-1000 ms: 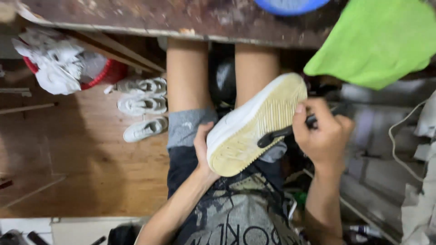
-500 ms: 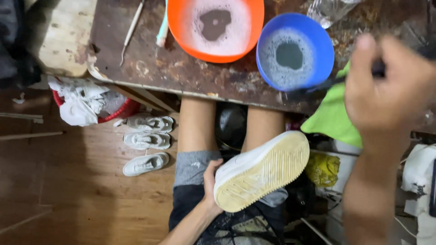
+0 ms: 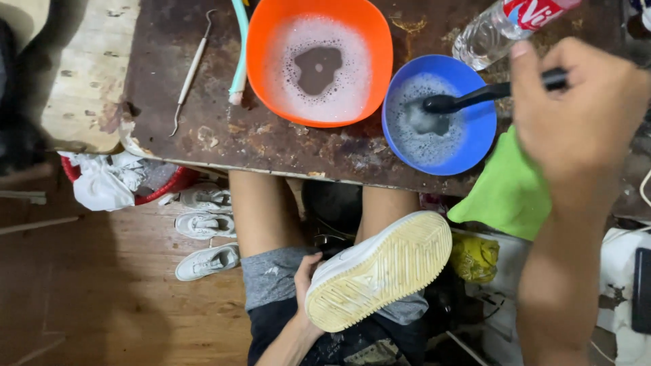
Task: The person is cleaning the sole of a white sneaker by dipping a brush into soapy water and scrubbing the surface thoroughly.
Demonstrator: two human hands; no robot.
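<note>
Shoe: white low-top sneaker with a cream ribbed rubber sole, lying across the lap, sole turned up toward the camera, toe pointing right.
Left hand: left hand curled around the sneaker's heel end, fingers closed on the upper and pressing it against the grey shorts.
Right hand: right hand raised over the right edge of the tabletop, fingers closed tight around the handle of a black plastic brush.
Brush: head dipped into foamy water inside the round blue plastic bowl; handle slants up to the right.
Orange bowl: larger rounded-square orange plastic bowl just left of the blue one, holding suds with a dark patch at centre.
Tabletop: dark, stained, scuffed tabletop, rough in texture.
Other items: thin metal pick tool lying at left; clear plastic bottle lying at top right; bright green cloth draped off the near edge.
Floor: brown wooden floor with three white sneakers beside the left leg.
</note>
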